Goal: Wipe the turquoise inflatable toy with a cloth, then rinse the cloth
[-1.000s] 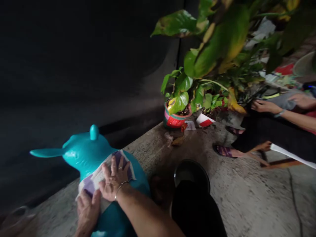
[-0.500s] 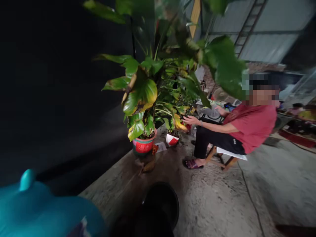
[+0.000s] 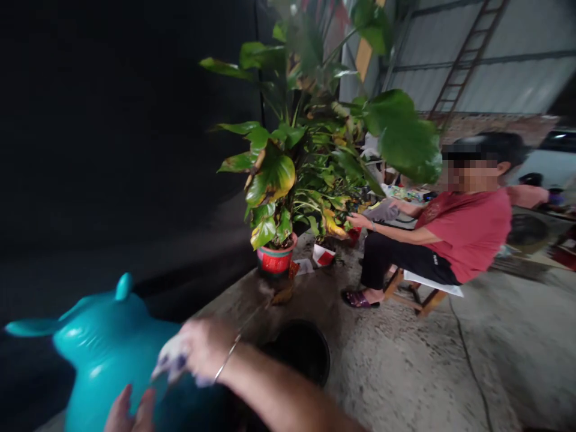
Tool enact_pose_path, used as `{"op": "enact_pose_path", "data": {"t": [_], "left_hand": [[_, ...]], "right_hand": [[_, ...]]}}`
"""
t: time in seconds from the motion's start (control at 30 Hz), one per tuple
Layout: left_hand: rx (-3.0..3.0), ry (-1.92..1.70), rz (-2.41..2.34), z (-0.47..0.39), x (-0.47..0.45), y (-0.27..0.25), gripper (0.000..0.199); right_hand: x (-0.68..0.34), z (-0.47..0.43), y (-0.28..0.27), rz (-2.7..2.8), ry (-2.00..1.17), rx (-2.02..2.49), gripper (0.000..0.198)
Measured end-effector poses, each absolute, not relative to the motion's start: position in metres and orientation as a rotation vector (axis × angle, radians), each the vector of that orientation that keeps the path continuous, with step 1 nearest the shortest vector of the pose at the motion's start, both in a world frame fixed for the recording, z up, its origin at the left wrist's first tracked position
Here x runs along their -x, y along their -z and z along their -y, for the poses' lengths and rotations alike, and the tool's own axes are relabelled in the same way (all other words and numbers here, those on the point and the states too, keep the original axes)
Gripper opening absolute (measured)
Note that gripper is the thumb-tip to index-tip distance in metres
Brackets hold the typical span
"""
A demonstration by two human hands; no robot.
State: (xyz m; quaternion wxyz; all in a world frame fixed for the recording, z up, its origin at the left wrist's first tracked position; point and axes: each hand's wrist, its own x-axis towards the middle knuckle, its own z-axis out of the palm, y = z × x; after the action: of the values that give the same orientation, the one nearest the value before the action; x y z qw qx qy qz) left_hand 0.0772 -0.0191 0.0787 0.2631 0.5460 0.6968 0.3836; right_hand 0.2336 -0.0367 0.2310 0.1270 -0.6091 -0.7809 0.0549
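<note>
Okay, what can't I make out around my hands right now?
In the head view:
Left hand: mostly cut off by the bottom edge.
Cloth: blurred, partly covered by the right hand.
Turquoise toy: base cut off by the bottom edge.
Black container: part hidden by the right forearm, inside too dark.

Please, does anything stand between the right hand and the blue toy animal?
Only the purple-white cloth, bunched in the grip of the right hand. Nothing else visible separates it from the blue toy animal; blur hides whether the cloth touches it.
</note>
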Motion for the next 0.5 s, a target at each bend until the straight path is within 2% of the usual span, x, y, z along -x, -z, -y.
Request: {"op": "enact_pose_path", "data": {"t": [0.07, 0.17, 0.27, 0.37, 0.5], "left_hand": [[-1.282, -1.019, -1.842, 0.037, -0.075, -0.095, 0.077], [-1.173, -1.087, -1.769, 0.047, -0.085, -0.115, 0.071], [-1.197, -1.072, -1.761, 0.048, -0.091, -0.115, 0.069], [-1.202, -1.007, -1.796, 0.045, -0.084, -0.103, 0.069], [-1.245, -0.867, -1.932, 0.035, -0.067, -0.094, 0.066]], "right_hand": [[-0.263, 0.044, -0.252, 2.152, -0.137, 1.822, 0.014], [-0.315, 0.047, -0.269, 2.001, -0.119, 1.881, 0.019], [-0.358, 0.053, -0.252, 1.906, -0.160, 1.982, 0.024], [-0.388, 0.070, -0.191, 1.823, -0.259, 2.173, 0.028], [-0.411, 0.109, -0.068, 1.672, -0.508, 2.542, 0.031]]}}
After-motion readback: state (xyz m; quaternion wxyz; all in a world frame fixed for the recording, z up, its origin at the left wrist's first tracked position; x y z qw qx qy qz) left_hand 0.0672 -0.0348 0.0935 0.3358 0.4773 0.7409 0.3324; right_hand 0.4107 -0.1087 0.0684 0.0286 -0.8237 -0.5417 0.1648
